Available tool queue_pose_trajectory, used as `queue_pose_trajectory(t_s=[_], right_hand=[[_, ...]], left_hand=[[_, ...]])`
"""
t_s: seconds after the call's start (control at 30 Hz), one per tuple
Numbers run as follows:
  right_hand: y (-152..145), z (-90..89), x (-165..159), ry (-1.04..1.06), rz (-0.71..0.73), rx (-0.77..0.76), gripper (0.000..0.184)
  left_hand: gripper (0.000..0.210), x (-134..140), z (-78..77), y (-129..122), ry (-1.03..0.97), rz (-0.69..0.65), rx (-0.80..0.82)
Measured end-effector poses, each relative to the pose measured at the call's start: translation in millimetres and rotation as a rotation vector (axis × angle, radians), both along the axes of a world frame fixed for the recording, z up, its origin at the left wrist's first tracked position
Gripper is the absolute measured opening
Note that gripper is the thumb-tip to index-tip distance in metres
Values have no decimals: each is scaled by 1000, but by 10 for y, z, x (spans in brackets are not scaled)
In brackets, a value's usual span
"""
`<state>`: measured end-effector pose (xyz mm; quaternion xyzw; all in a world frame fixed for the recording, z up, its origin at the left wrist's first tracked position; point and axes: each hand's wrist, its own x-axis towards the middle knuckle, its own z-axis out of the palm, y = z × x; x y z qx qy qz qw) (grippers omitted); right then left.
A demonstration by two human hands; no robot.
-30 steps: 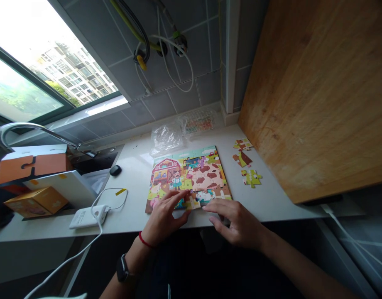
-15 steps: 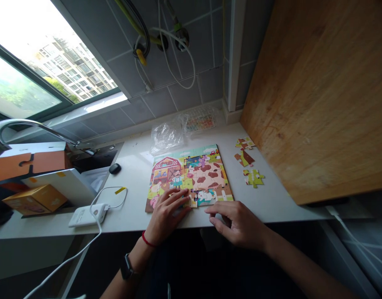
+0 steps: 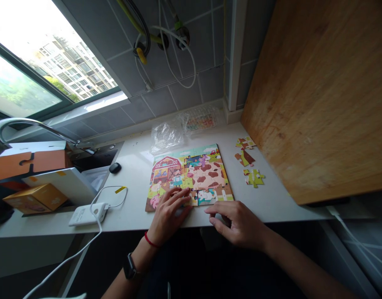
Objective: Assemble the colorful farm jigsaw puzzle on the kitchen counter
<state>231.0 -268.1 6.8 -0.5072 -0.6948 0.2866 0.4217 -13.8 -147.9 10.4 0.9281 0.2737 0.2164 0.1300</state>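
A farm-scene jigsaw puzzle (image 3: 208, 174) lies on the counter in front of me, with a red barn, a spotted cow and several fitted pieces. Near its top middle is a dark blue gap (image 3: 192, 161). My left hand (image 3: 170, 209) rests over the lower edge, fingers stretched across the picture and touching a piece (image 3: 194, 198) at the bottom; the fingers hide part of that area. By the lower right edge my right hand (image 3: 234, 220) hovers with thumb and index finger apart and nothing between them; its other fingers are curled.
Loose puzzle pieces (image 3: 255, 177) lie to the right, beside a wooden board (image 3: 318, 104). Behind the puzzle is a crumpled clear plastic bag (image 3: 167, 136). On the left are a white power bank (image 3: 88, 214) with a cable, a black mouse-like object (image 3: 115, 167) and boxes (image 3: 35, 199) by the sink.
My left hand has shifted very slightly to the right, its fingers still on the lower part of the puzzle. The right hand stays in place.
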Motion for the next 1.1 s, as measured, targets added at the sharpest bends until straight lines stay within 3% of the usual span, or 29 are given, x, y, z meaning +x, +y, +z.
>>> queue_pose_trajectory(t_s=[0.87,1.1], right_hand=[[-18,0,-11,-32,9,-26,25],[-9,-9,-5,-33,6,-28,24]], left_hand=[[22,41,16,-24,87,-52,85],[34,12,19,-45,170,-70,123]])
